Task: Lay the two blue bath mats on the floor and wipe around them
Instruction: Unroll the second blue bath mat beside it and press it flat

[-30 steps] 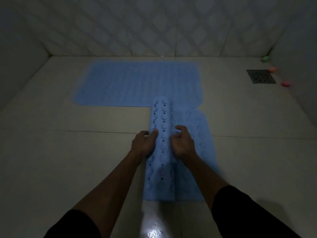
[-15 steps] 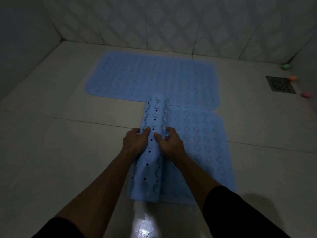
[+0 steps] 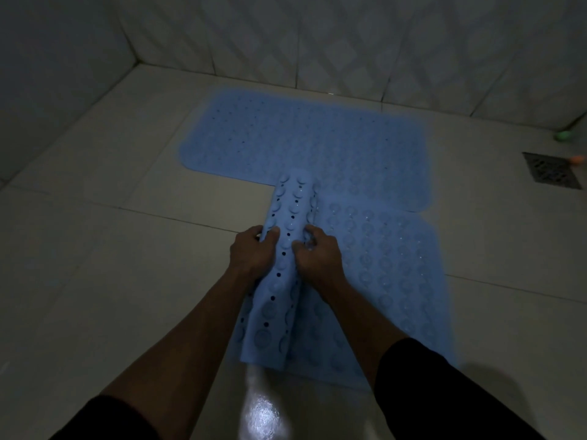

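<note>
One blue bath mat (image 3: 305, 138) lies flat on the pale tiled floor near the back wall. A second blue mat (image 3: 390, 268) lies partly spread in front of it, its left part still curled into a roll (image 3: 286, 281) with suction cups showing. My left hand (image 3: 252, 250) grips the roll's left side, fingers curled round it. On the roll's right side, my right hand (image 3: 316, 252) grips it with curled fingers. The roll's far end overlaps the flat mat's front edge.
A square floor drain (image 3: 551, 169) sits at the far right, with a green ball (image 3: 563, 135) and an orange ball (image 3: 576, 159) beside it. Tiled walls close the back and left. A wet, shiny patch (image 3: 263, 414) lies on the floor in front of the roll.
Both hands have shifted left with the roll, and more of the second mat lies spread to the right. The view has swung so the drain sits farther right.
</note>
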`<move>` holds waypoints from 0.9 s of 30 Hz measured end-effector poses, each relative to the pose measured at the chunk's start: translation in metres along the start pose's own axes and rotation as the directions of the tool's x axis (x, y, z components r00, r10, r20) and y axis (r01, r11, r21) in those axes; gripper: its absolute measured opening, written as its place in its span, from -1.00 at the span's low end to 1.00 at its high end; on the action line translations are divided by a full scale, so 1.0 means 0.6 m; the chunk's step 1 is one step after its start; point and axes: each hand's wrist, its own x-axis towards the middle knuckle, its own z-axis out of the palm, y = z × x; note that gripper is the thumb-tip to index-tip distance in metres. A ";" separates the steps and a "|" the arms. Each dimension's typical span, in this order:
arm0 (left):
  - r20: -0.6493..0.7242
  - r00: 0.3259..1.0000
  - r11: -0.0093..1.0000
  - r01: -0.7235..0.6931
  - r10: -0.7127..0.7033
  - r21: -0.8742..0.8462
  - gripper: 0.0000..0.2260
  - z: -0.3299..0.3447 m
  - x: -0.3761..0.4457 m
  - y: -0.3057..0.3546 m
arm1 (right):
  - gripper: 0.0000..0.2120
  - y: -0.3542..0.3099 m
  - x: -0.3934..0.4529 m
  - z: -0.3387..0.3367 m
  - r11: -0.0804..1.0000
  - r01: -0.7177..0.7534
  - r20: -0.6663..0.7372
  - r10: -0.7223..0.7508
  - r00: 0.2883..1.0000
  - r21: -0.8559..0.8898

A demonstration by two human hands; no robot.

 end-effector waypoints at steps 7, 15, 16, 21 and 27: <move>-0.081 0.996 0.992 0.050 -0.040 0.118 -0.53 -0.017 0.003 -0.010 | -0.58 -0.036 0.001 0.009 0.999 -0.025 0.109 0.020 0.994 0.040; -0.058 0.998 0.986 0.031 -0.021 0.165 -0.44 -0.070 0.007 -0.026 | -0.51 -0.065 0.011 0.054 1.000 0.012 0.185 -0.009 0.983 -0.015; -0.054 0.998 0.985 0.030 -0.021 0.168 -0.46 -0.074 0.007 -0.027 | -0.51 -0.067 0.015 0.064 1.000 0.017 0.172 -0.016 0.985 -0.007; -0.056 0.998 0.985 0.026 -0.017 0.170 -0.44 -0.101 0.008 -0.043 | -0.32 -0.066 0.032 0.097 0.996 0.049 0.172 -0.037 0.984 -0.069; -0.118 0.992 0.980 0.059 -0.036 0.190 -0.52 -0.144 0.025 -0.065 | -0.56 -0.088 0.053 0.133 0.994 0.107 0.087 -0.107 0.990 0.004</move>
